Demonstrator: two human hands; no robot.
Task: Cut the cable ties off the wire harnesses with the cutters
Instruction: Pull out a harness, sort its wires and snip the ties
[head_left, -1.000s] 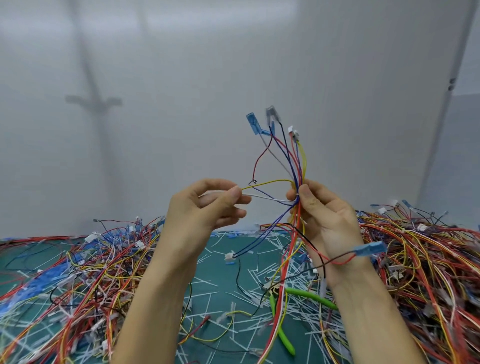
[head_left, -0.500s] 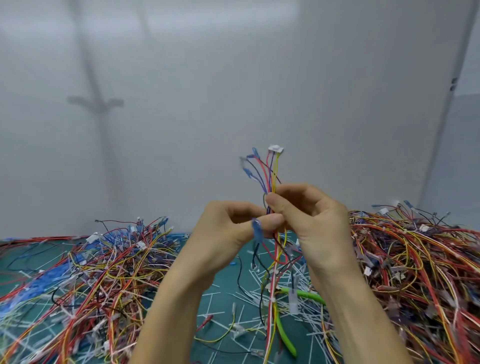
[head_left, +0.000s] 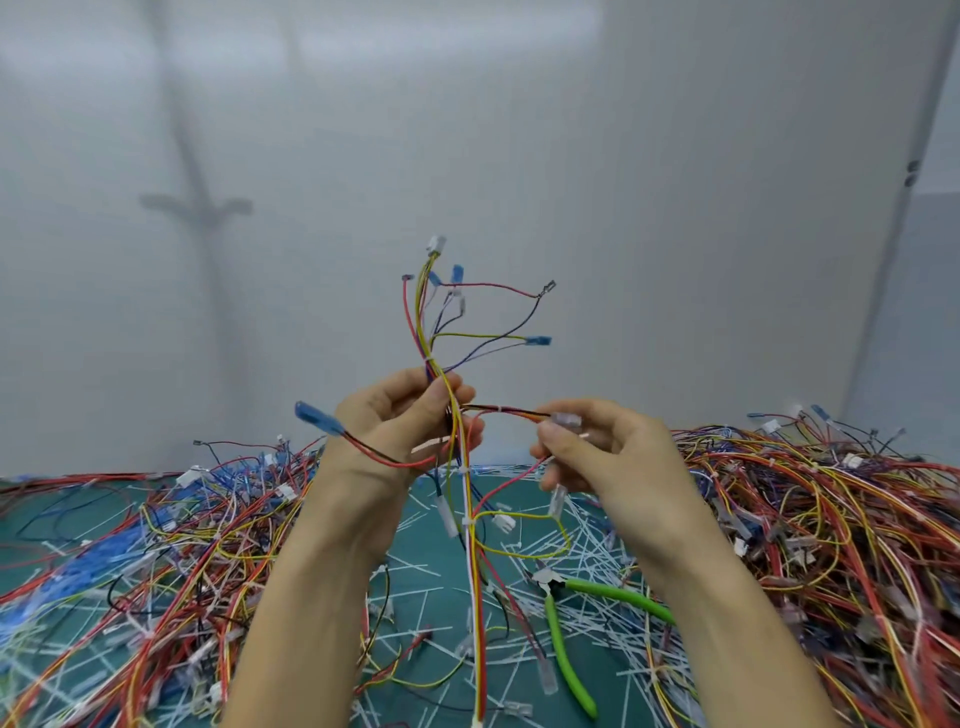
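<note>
Two hands held one harness upright: left hand gripped trunk, right hand pinched side branch. Harness light, limp, springy; best held at trunk just beside tie. Cutters lay unheld on table below right hand.

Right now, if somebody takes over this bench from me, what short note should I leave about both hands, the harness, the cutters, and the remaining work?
Left hand grips the trunk of one wire harness, raised above the green mat.
Right hand pinches a side branch by a clear connector.
Cutters lie on the mat, in neither hand.
Done: many cut ties litter the mat.
Left: white ties sit on the held harness; harness piles lie on both sides.
</note>
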